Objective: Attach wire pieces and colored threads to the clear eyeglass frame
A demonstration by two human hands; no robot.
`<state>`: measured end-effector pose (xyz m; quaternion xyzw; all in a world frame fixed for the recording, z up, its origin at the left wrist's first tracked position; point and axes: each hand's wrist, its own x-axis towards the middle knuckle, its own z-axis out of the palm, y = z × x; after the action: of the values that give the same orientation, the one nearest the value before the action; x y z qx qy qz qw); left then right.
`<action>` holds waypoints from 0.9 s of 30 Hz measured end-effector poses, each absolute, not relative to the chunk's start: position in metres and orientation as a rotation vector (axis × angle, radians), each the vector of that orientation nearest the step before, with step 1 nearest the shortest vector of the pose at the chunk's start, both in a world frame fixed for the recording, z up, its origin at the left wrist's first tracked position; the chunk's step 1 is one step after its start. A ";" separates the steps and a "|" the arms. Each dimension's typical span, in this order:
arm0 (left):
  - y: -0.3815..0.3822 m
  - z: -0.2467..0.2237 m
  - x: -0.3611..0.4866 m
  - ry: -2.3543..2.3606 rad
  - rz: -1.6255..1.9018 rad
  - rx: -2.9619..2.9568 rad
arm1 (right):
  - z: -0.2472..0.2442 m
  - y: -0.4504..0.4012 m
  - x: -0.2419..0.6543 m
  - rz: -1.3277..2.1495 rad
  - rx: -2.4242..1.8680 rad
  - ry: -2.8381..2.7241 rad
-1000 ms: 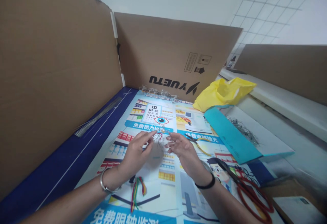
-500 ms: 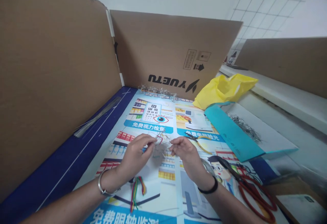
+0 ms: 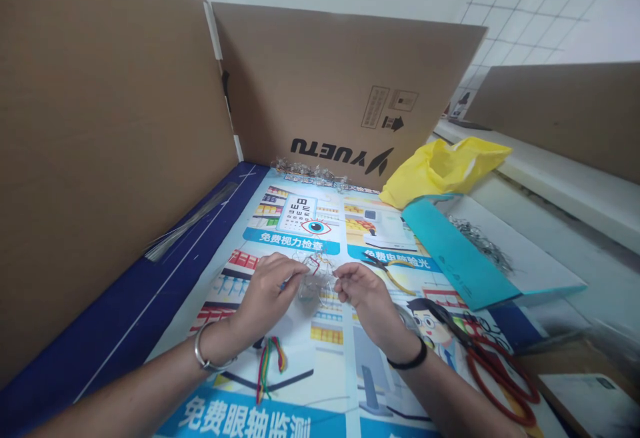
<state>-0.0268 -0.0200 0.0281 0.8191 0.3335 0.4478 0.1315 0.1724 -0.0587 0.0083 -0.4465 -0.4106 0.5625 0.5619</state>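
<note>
A loose figure of thin silvery wire (image 3: 316, 285), with a bit of red and yellow cord at its top, is between my two hands above the printed sheet. My left hand (image 3: 274, 293) is closed in a pinch on its left side, thumb against forefinger. At the other side my right hand (image 3: 367, 297) pinches too, its fingertips at a fine wire end and the other fingers curled. Exactly where each wire enters the fingers is too fine to make out. Red, yellow and green cords (image 3: 270, 365) lie nearer me, below my left hand.
Yellow-handled pliers (image 3: 395, 275) and red-handled scissors (image 3: 493, 365) lie to the right. A turquoise box (image 3: 450, 251) holds many wire pieces, with a yellow bag (image 3: 445, 165) behind it. Straight wires (image 3: 193, 221) lie left; wire figures (image 3: 313, 173) line the cardboard wall (image 3: 325, 85).
Both hands stay close together at the wire figure, with only small finger shifts. The camera view has tilted slightly, so the surroundings sit a little higher.
</note>
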 end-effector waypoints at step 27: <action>-0.024 0.020 -0.027 0.731 1.370 2.350 | 0.006 -0.059 0.169 1.310 -1.046 -0.798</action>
<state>-0.0272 -0.0243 0.0204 0.8234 0.2560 0.4799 0.1617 0.1690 -0.0592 0.0057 -0.4511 -0.3442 0.5647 0.5992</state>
